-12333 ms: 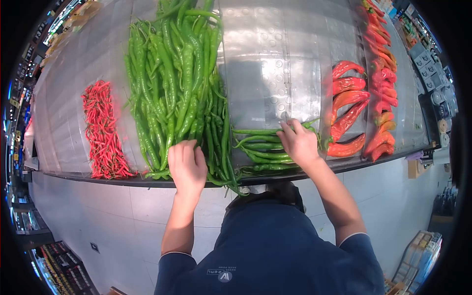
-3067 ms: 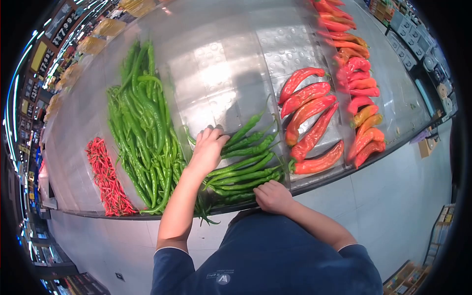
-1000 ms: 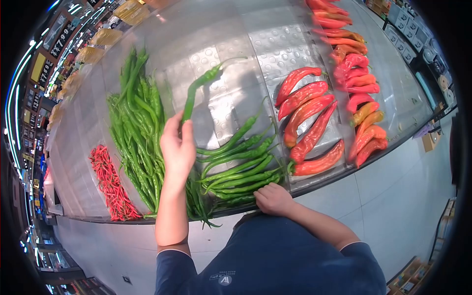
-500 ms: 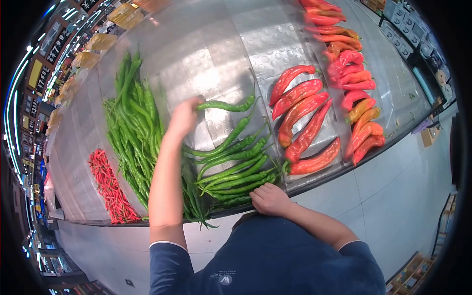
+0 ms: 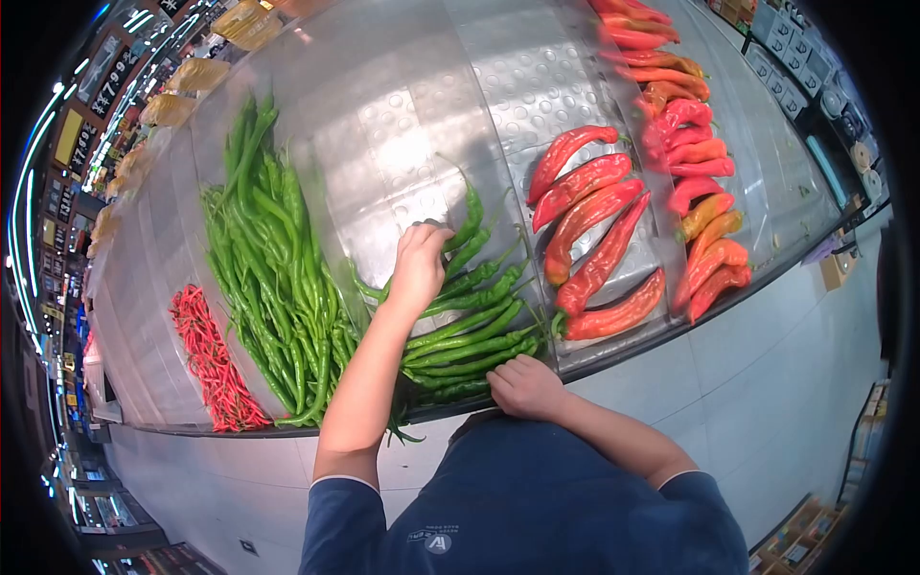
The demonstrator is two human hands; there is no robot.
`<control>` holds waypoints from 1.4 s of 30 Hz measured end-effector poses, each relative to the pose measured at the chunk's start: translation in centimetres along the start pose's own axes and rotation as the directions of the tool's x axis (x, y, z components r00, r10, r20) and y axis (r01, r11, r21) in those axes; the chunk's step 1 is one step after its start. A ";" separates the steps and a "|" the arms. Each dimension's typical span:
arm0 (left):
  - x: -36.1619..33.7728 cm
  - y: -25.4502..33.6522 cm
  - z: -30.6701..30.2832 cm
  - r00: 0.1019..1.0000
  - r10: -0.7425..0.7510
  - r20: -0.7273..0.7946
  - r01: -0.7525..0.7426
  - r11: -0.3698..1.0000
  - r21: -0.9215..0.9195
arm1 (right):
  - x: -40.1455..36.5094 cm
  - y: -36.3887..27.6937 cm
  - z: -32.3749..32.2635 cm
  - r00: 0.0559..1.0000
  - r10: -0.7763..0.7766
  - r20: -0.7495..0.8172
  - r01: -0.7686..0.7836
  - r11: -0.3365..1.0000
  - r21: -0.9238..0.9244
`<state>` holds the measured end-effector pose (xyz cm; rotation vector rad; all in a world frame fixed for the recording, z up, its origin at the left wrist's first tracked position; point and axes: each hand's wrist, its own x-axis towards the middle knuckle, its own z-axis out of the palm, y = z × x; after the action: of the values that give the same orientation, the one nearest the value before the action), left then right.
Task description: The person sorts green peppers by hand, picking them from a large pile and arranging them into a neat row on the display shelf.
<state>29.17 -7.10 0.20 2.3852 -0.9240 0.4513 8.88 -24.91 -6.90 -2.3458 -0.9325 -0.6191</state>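
Two heaps sit left: red chillies [image 5: 206, 359] and a green pile [image 5: 273, 278]. The left hand [image 5: 419, 264], raised a moment ago, now pinches one green pepper [image 5: 471, 213] onto the row's [image 5: 470, 340] far end. The right hand [image 5: 522, 385], fingers curled together, rests at its near edge.

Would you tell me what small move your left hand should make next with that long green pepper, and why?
Probably lower the long green chilli pepper flat onto the top of the row of green peppers, then release the grip. The left hand holds it at the row's upper end, angled steeper than the peppers below, while the right hand rests by the row's front edge.
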 end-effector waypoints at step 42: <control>-7.0 4.5 -9.7 0.988 -0.016 -0.155 0.041 0.986 0.162 | 0.4 -0.3 -0.1 1.000 0.016 0.010 -0.016 1.000 -0.015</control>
<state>20.01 -0.52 6.24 2.4663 -0.8104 0.7143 8.89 -24.57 -6.46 -2.3692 -0.9154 -0.6107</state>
